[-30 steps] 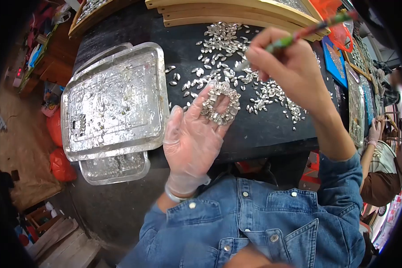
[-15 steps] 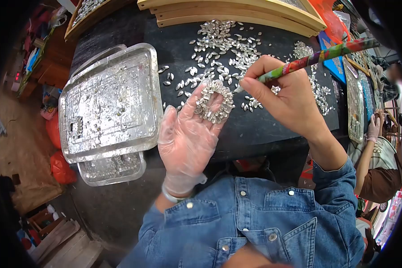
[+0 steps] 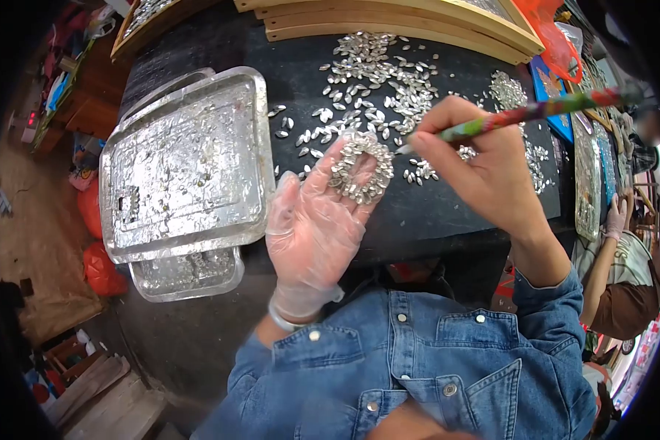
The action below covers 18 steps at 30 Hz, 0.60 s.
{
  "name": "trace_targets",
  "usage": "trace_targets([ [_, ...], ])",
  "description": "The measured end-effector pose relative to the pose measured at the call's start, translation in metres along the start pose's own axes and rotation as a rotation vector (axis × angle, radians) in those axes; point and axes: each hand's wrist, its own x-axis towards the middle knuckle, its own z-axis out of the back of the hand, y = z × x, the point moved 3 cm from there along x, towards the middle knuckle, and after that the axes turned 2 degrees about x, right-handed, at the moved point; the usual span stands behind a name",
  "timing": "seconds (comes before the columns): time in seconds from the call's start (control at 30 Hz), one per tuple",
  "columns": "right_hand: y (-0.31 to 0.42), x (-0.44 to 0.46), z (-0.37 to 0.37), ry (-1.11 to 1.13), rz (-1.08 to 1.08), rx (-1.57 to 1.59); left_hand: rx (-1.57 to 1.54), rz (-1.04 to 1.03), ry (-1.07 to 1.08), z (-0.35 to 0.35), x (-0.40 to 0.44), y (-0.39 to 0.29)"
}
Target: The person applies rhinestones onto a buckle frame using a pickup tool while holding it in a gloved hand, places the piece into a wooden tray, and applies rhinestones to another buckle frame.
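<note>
My left hand [image 3: 312, 231], in a clear plastic glove, is palm up with its fingers stretched out. It holds an oval ring crusted with silvery rhinestones [image 3: 342, 176], which rests across the fingers; the ring's middle is open. My right hand [image 3: 484, 165] is bare and pinches a colourful patterned pencil-like stick [image 3: 535, 111] near its pale tip. That tip points left, close beside the ring's right edge; whether they touch I cannot tell. Loose leaf-shaped rhinestones [image 3: 378, 95] lie scattered on the black table [image 3: 433, 220] just beyond both hands.
To the left stands a silvery tray [image 3: 191, 165] over another tray [image 3: 191, 277]. Stacked wooden frames [image 3: 403, 33] line the back edge. A second rhinestone pile [image 3: 507, 89] lies at right, near a blue tray [image 3: 550, 99]. Another person's gloved hand [image 3: 616, 218] shows at far right.
The view has shifted slightly. My right hand has tipped the stick flatter, its far end lower, with the tip still beside the ring. My left hand keeps its pose.
</note>
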Motion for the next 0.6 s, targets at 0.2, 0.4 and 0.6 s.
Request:
trace_targets([
  [0.2, -0.01, 0.002, 0.009, -0.224, -0.108, 0.28, 0.112, 0.297, -0.025, -0.007, -0.006, 0.014],
  [0.4, -0.024, 0.01, -0.015, -0.162, -0.19, 0.402, 0.071, 0.381, -0.102, -0.013, -0.017, 0.018],
  [0.6, -0.018, 0.003, -0.03, -0.035, -0.179, 0.388, 0.071, 0.326, -0.164, 0.004, -0.034, 0.029],
])
